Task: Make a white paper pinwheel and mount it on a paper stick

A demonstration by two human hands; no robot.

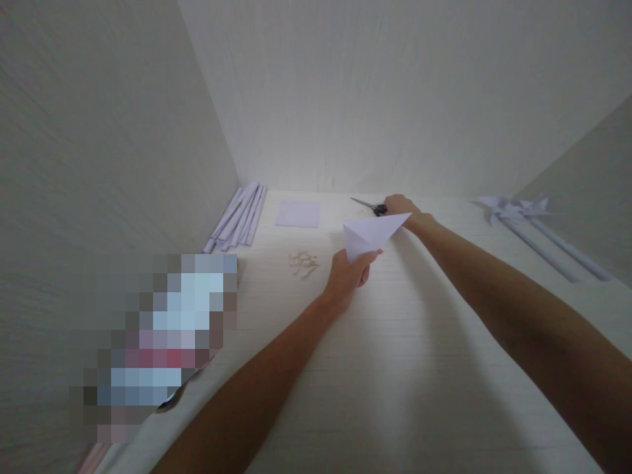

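Observation:
A sheet of white paper folded into a triangle (371, 232) is pinched in my left hand (345, 275), thumb along its lower edge, raised above the table. Farther off, my right hand (401, 204) is closed at the dark handles of a pair of scissors (368, 205), whose blades point left. Part of the handles is hidden by those fingers. Left of the folded paper lies a small pile of thin, pale sticks or strips (303, 262). Behind that pile, a square sheet of paper (298, 214) rests flat.
Several rolled paper tubes (241, 217) are stacked at the back left. At the right lie paper pinwheels (513, 207) on paper tube sticks (567, 247). A pixelated object (172, 329) stands at the near left. Pale walls (375, 99) enclose the white table (395, 368).

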